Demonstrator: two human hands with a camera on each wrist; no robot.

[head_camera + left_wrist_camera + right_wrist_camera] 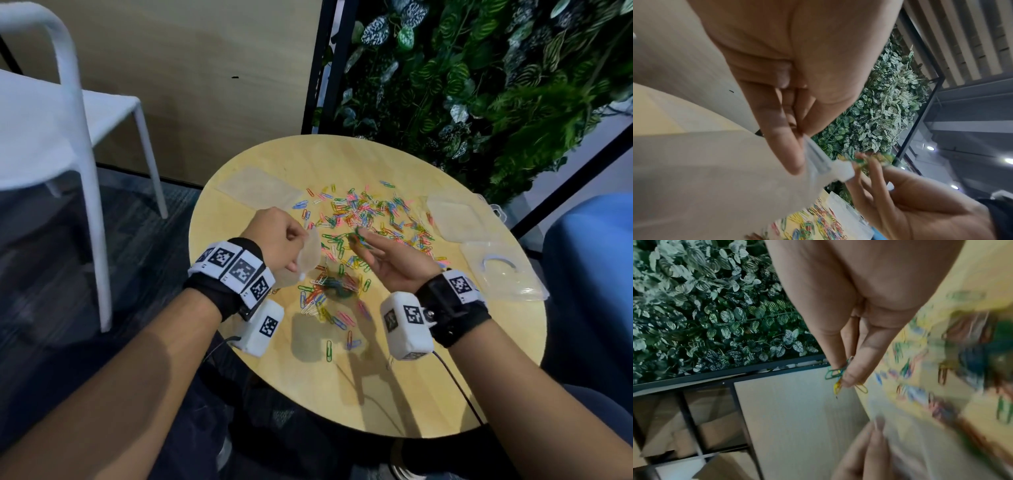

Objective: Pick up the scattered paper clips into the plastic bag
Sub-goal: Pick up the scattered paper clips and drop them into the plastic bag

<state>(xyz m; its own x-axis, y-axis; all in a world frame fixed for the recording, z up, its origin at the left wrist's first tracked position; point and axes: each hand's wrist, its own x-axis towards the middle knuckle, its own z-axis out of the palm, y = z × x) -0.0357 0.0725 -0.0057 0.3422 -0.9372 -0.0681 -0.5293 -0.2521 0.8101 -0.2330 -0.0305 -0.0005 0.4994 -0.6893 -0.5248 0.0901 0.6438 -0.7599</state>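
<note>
Colourful paper clips (370,212) lie scattered over the round wooden table (428,377). My left hand (284,240) pinches the rim of a clear plastic bag (310,257), whose lower part (337,287) holds a clump of clips. In the left wrist view the fingers (785,146) clamp the bag's zip edge (830,165). My right hand (373,253) hovers just right of the bag's mouth and pinches a few clips (356,240) at its fingertips. The right wrist view shows green and yellow clips (838,378) held between thumb and fingers.
Spare clear bags lie at the table's back left (260,186) and right side (459,219), with another (503,270) near the right edge. A white chair (68,137) stands to the left, a plant wall (496,85) behind, a blue seat (596,260) at the right.
</note>
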